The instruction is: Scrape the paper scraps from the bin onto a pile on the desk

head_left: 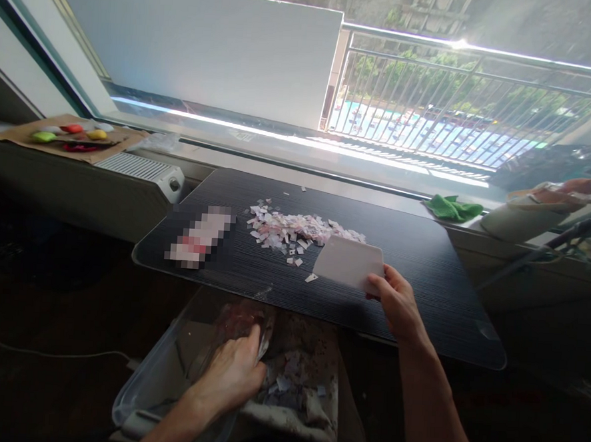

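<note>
My right hand [398, 299] grips a white card [347, 263] by its right end, thumb on top. The card is over the dark table [404, 241], with its left part near a heap of small cut paper pieces [295, 227]. Some loose bits lie in front of the heap, one just left of the card. Below the table's front edge, my left hand [239, 361] is closed on a clear plastic bag [266, 332]. Reddish contents show dimly through the bag. Part of the bag is hidden behind my fingers.
A clear plastic bin [141, 371] stands under the table edge on the left. More paper scraps [290, 381] lie on cloth close to my body. A blurred-out pinkish item [201, 238] is on the table's left. A green cloth [451, 207] lies on the windowsill.
</note>
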The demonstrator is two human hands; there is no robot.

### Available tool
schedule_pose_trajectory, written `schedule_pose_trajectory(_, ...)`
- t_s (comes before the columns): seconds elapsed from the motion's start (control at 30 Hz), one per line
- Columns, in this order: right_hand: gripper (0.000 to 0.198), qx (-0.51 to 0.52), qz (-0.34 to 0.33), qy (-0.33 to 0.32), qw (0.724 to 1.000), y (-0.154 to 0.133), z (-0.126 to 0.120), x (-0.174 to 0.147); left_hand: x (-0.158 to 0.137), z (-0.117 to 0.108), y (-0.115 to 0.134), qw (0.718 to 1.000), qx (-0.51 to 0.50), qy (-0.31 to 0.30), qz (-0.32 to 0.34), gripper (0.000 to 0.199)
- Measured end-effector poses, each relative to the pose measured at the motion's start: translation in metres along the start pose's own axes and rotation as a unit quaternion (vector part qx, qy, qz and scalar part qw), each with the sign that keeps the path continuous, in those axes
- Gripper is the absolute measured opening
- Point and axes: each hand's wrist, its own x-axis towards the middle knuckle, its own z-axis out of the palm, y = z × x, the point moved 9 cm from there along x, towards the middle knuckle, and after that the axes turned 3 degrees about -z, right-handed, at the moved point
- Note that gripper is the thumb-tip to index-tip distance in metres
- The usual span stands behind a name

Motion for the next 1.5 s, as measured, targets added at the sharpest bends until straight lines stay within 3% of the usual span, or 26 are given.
schedule_pose_trajectory(0.2,0.038,-0.042,-0.002,0.036,0.998,0.004,-0.013,-0.001,0.000,-0.002,0.001,1.000,0.000,0.005,0.002,0.041)
schedule_pose_trajectory(0.37,0.037,-0.012,0.007,-0.009,1.000,0.009,-0.001,-0.004,0.000,-0.002,0.001,1.000,-0.007,0.011,0.004,0.041)
schedule_pose_trajectory(0.53,0.036,-0.030,-0.007,0.005,1.000,0.006,0.000,-0.005,0.000,-0.001,-0.001,1.000,-0.008,0.011,0.002,0.044)
schedule_pose_trajectory(0.67,0.035,-0.024,-0.009,-0.034,0.999,0.008,0.007,-0.006,0.000,-0.001,0.000,1.000,-0.008,0.008,-0.002,0.044)
schedule_pose_trajectory(0.8,0.036,-0.016,-0.021,-0.017,1.000,0.005,0.004,-0.006,0.001,0.001,-0.001,1.000,-0.006,-0.001,-0.011,0.043)
schedule_pose_trajectory(0.97,0.035,-0.041,-0.023,-0.048,0.998,0.006,0.010,-0.006,0.002,0.003,-0.001,1.000,-0.007,0.001,-0.005,0.044)
schedule_pose_trajectory(1.37,0.036,-0.093,-0.047,0.009,0.995,-0.006,-0.002,-0.009,0.002,0.002,0.000,1.000,-0.007,0.005,0.007,0.040)
schedule_pose_trajectory(1.5,0.033,-0.098,-0.068,-0.038,0.992,-0.008,0.006,-0.012,0.002,0.000,0.000,1.000,-0.009,0.012,0.002,0.042)
